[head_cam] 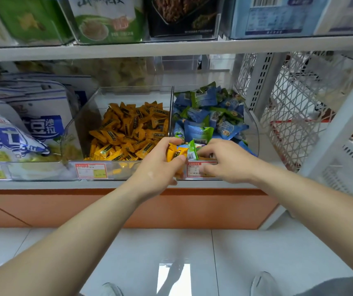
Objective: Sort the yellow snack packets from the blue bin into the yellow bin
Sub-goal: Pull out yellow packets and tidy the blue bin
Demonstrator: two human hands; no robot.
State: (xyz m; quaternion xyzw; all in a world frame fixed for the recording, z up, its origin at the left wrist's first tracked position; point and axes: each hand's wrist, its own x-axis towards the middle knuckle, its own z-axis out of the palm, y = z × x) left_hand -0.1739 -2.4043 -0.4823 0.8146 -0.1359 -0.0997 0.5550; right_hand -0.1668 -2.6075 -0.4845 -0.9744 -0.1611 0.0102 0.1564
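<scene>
1. Wide view first: a white shelf [171,185] runs right across. An orange base panel [64,208] sits beneath it, and pale floor tiles [256,253] lie below that. A white mesh side panel [288,99] closes off the right end.
2. Up top, big snack bags [105,20] stand in clear holders. Down on the left of the shelf lean blue-and-white bags [32,124].
3. Centre of the shelf is the yellow bin [81,133], clear-walled and heaped with a yellow pile [128,129] of small packets.
4. Right beside it, wall against wall, is the blue bin [253,133], piled with blue and green packets [209,116].
5. Now the left hand [158,167]. It sits at the front where the two bins meet, its fingers curled tight around a bunch of yellow snack packets [176,153]. The bunch is held just above the front rims, at the dividing wall.
6. The right hand [224,161] is over the front of the blue bin, knuckles up, fingers bent down among the packets very near the yellow bunch. Whether those fingers grip anything, I cannot tell.
7. Between the two hands a green-edged packet [192,149] with a barcode stands on end, touching the yellow bunch.
8. Smallest of all are the red-bordered price tags [91,170] on the bin fronts. The right thumb lies across the one on the blue bin.
</scene>
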